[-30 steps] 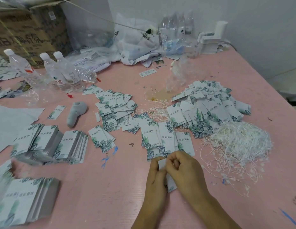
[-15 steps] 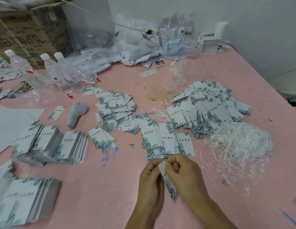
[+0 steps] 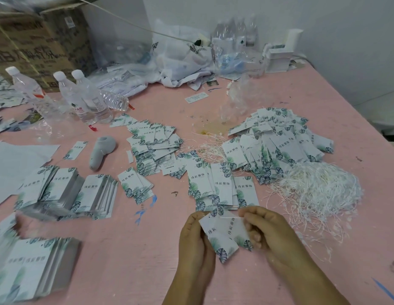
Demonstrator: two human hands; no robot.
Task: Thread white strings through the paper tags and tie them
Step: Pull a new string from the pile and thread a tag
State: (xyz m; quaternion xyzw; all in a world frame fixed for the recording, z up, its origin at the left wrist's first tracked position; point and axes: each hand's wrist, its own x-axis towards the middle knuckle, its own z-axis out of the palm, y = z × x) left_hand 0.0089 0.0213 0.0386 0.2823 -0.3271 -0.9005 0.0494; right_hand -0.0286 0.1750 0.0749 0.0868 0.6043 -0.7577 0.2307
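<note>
Low in the middle of the view, my left hand (image 3: 192,236) grips two white paper tags (image 3: 224,236) with green leaf prints, fanned apart and facing me. My right hand (image 3: 266,230) pinches a thin white string (image 3: 229,216) that lies across the tags' top edge. A big loose heap of white strings (image 3: 319,190) lies just right of my hands. Loose tags (image 3: 222,186) lie directly beyond my hands. A large heap of tags with strings (image 3: 279,142) sits further back on the right.
The pink table (image 3: 130,256) carries stacked tags (image 3: 66,192) at the left and near left (image 3: 31,267), a scattered tag pile (image 3: 154,146), a grey handheld tool (image 3: 101,155), several water bottles (image 3: 81,100), plastic bags (image 3: 183,56) and a cardboard box (image 3: 37,45).
The tags were edge-on between my closed hands; now they are turned face up and fanned into two. My hands have drawn slightly apart, with a string now stretched at the top.
</note>
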